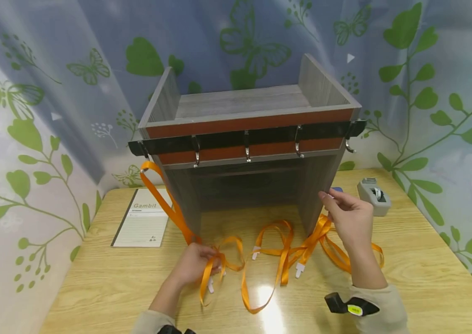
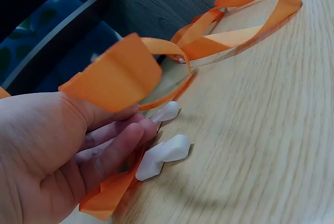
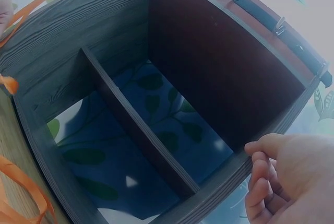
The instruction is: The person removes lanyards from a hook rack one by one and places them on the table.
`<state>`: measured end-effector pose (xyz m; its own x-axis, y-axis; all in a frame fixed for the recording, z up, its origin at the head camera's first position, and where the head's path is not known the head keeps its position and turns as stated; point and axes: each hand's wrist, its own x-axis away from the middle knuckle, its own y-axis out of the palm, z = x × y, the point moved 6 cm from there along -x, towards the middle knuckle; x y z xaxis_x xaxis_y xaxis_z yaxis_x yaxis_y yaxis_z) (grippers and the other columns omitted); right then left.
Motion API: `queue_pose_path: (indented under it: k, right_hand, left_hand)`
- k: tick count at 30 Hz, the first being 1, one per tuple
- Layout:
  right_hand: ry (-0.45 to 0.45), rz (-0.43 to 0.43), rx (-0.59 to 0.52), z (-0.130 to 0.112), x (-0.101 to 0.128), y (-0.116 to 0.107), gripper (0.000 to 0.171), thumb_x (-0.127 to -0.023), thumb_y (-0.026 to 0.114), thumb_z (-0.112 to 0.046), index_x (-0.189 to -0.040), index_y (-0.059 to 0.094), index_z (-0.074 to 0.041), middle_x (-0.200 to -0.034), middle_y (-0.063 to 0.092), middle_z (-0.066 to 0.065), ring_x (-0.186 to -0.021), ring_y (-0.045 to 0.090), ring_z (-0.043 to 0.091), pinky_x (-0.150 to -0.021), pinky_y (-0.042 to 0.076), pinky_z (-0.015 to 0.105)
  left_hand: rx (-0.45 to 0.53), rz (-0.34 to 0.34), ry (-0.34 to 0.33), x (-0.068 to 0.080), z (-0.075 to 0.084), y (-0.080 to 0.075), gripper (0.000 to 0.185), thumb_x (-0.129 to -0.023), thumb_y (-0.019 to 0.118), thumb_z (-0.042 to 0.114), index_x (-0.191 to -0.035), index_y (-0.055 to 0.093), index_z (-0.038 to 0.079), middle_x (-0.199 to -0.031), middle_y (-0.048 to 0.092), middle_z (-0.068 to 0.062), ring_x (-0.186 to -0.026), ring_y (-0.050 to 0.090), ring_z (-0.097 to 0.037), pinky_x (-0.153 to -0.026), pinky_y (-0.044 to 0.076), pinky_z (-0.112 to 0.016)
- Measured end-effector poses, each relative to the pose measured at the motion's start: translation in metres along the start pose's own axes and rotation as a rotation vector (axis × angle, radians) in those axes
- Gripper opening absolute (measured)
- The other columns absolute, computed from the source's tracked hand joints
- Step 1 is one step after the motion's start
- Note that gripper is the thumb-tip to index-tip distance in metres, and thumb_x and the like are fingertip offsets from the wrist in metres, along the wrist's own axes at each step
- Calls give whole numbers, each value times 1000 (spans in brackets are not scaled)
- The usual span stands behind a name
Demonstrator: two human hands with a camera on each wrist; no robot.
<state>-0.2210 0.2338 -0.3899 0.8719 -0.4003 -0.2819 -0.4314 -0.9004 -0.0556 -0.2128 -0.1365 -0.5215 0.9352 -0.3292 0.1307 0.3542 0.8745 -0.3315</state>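
My left hand is low over the table at the front left of a grey wooden shelf unit. It holds an orange lanyard, whose strap passes over the thumb side. Two white plastic clips lie by its fingertips. Another orange strap hangs from the leftmost hook and runs down behind this hand. My right hand grips the front edge of the unit's right side panel with thumb and curled fingers. More orange lanyards lie tangled on the table between and below the hands.
A black rail with several metal hooks crosses the unit's front. A Gambit notebook lies at left. A grey tape dispenser stands at right, with a blue item behind my right hand. A patterned curtain hangs behind.
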Motion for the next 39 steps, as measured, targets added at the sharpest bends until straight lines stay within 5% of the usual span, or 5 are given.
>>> queue_pose_path:
  k: [9, 18, 32, 39]
  right_hand:
    - [14, 8, -22, 1, 1, 3, 23, -86, 79, -10, -103, 76, 5, -63, 66, -11, -47, 52, 7, -46, 48, 15]
    - [-7, 5, 3, -1, -1, 2, 24, -87, 78, -12, -103, 76, 5, -63, 66, -13, -48, 53, 6, -47, 49, 15]
    - [2, 18, 26, 1, 1, -1, 21, -87, 78, -12, -101, 76, 3, -65, 67, -13, -50, 54, 6, -49, 51, 14]
    - [15, 9, 20, 1, 1, -1, 23, -87, 78, -12, -104, 75, 4, -66, 67, -14, -50, 54, 7, -50, 51, 14]
  left_hand:
    - [-31, -13, 42, 2, 5, -5, 28, -91, 73, 9, -111, 71, -10, -91, 75, -19, -74, 74, -16, -65, 62, -24]
    - [-12, 54, 66, 4, 17, -13, 28, -92, 71, 11, -109, 70, -11, -88, 76, -20, -71, 75, -20, -64, 62, -29]
    - [6, 299, 25, 17, 40, -38, 17, -90, 75, 17, -95, 75, 1, -86, 74, -22, -76, 73, -37, -68, 63, -42]
    - [71, 575, 127, 32, 61, -59, 19, -86, 79, 12, -77, 69, -2, -66, 69, -5, -58, 69, -19, -55, 58, -24]
